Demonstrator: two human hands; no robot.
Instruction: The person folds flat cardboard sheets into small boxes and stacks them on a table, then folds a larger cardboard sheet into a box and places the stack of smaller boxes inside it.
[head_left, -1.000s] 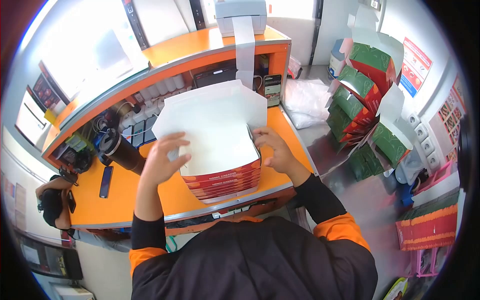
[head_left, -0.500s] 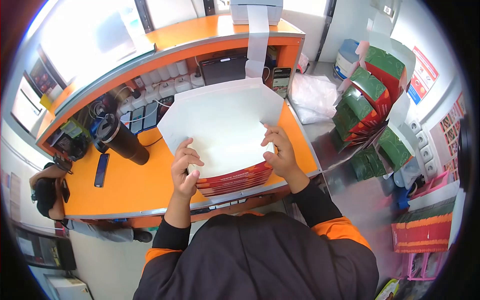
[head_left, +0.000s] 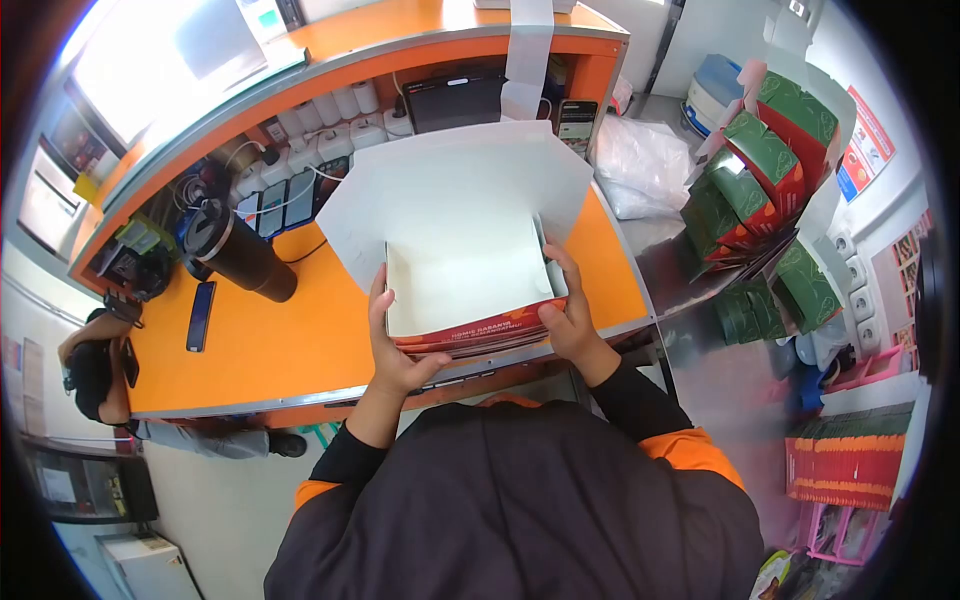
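Observation:
An open cardboard box (head_left: 465,285), white inside with a red printed front, stands at the orange counter's front edge, its large lid flap raised at the back. My left hand (head_left: 395,350) grips its left front corner, thumb along the red front and fingers up the left side. On the right side, my right hand (head_left: 570,315) holds the wall, with the thumb at the front corner and the fingers over the side. More red edges show beneath the box; how many layers there are is partly hidden.
A black tumbler (head_left: 245,255) and a phone (head_left: 201,316) are on the counter (head_left: 300,350) to the left. Green and red boxes (head_left: 750,200) are stacked at the right, beside a plastic bag (head_left: 640,165). Another person (head_left: 95,375) is at the far left.
The box's side walls now stand up around its base. Both hands have shifted from its inside edges to its outer sides, and the view has moved slightly.

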